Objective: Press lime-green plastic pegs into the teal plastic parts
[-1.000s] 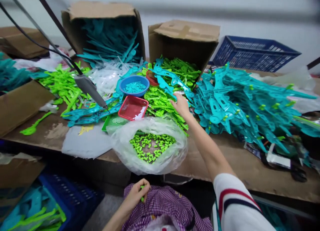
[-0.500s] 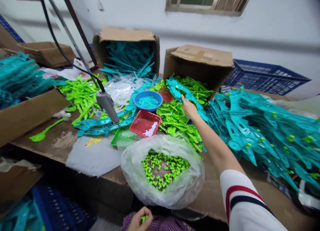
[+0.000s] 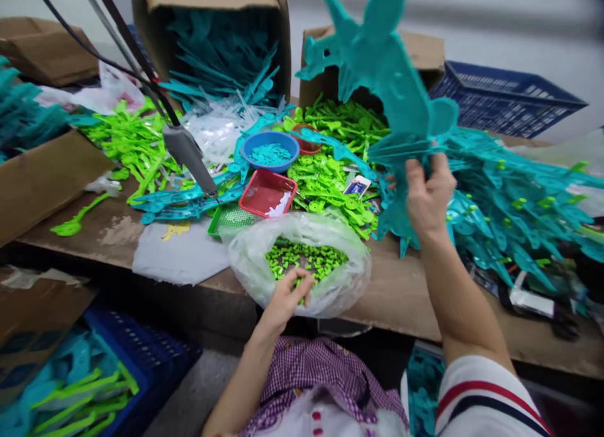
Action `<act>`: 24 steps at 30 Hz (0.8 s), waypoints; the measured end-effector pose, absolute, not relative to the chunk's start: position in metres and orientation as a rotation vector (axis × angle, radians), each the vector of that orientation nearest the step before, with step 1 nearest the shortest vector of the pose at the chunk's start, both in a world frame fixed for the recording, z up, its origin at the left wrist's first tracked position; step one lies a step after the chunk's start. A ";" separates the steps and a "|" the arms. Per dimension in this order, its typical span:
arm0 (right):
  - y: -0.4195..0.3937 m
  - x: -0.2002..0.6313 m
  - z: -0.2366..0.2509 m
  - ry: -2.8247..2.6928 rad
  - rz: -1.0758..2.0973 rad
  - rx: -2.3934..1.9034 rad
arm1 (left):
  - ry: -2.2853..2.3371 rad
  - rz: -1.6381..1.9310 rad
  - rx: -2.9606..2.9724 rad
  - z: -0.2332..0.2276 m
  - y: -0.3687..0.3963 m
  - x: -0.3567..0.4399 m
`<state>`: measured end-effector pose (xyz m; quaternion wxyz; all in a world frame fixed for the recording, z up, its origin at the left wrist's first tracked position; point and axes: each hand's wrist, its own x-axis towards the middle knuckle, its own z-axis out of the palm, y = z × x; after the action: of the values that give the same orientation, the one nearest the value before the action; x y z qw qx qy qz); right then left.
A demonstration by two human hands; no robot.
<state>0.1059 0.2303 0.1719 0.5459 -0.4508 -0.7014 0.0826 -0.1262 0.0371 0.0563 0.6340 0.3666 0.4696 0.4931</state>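
Observation:
My right hand (image 3: 427,194) grips a large flat teal plastic piece (image 3: 384,65) and holds it upright above the table's front edge. My left hand (image 3: 287,295) reaches over the rim of a clear plastic bag (image 3: 340,286), its fingertips among the small green pegs (image 3: 306,259) inside. To the right of the raised piece lies a big heap of teal pieces with green pegs (image 3: 509,198). A pile of green plastic parts (image 3: 330,185) lies behind the bag.
A red tray (image 3: 265,193), a green tray (image 3: 229,218) and a blue bowl (image 3: 270,150) stand left of the bag. A hanging grey tool (image 3: 186,152) points at the table. Two open cartons (image 3: 212,40) and a blue crate (image 3: 500,100) line the back.
My right hand has lifted a teal piece off the pile and drawn it toward me. My left hand has risen from my lap into the bag of green pegs.

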 end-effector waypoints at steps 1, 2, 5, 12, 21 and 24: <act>0.207 0.120 0.170 -1.572 0.289 -1.097 | 1.008 1.200 0.817 0.062 0.051 -0.119; 0.184 0.136 0.166 -1.482 0.389 -1.135 | 0.948 1.248 0.789 0.067 0.063 -0.112; 0.119 0.194 0.139 -1.278 0.692 -1.320 | 0.861 1.362 0.638 0.069 0.087 -0.097; 0.034 0.300 0.057 -1.158 1.399 -1.725 | 0.994 1.184 0.585 0.028 0.074 -0.079; 0.044 0.330 0.035 -1.745 0.321 -2.144 | 1.181 1.077 0.821 -0.002 0.058 -0.071; 0.035 0.325 0.037 -1.835 0.007 -1.954 | 1.206 0.964 0.981 -0.007 0.053 -0.070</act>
<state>0.3251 0.0353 0.0366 0.2287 -0.7097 -0.6664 0.0025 -0.0698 0.0532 -0.0072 0.6100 0.4249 0.5226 0.4175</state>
